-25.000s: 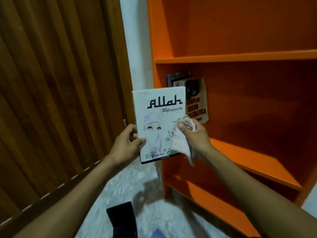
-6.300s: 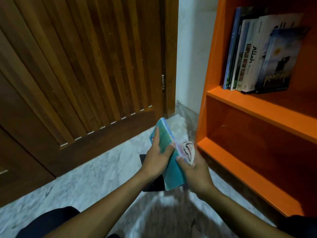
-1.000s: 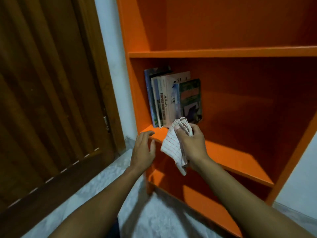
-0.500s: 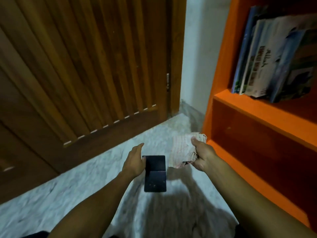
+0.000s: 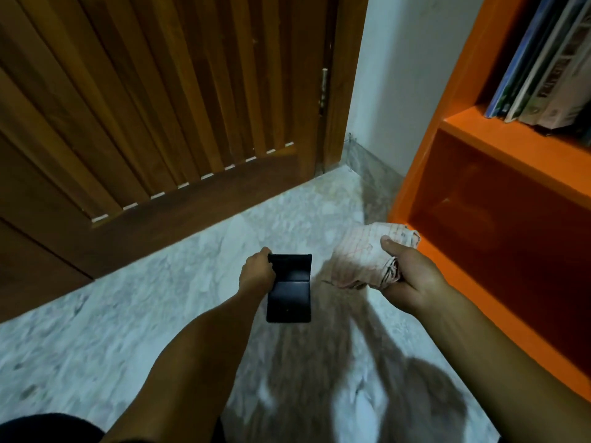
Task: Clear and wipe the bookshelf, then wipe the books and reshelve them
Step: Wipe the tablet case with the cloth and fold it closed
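Left hand (image 5: 257, 274) is down on the marble floor (image 5: 128, 314), fingers curled over the left edge of a black book (image 5: 289, 287) lying flat there. Right hand (image 5: 407, 279) grips a bunched checked cloth (image 5: 361, 254) just beside the orange bookshelf (image 5: 511, 145). A row of books (image 5: 543, 68) stands on its upper shelf, leaning.

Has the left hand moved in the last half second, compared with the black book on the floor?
Yes. The left hand has closed in on the black book and now grips its top left corner, where before its fingers only reached the edge.
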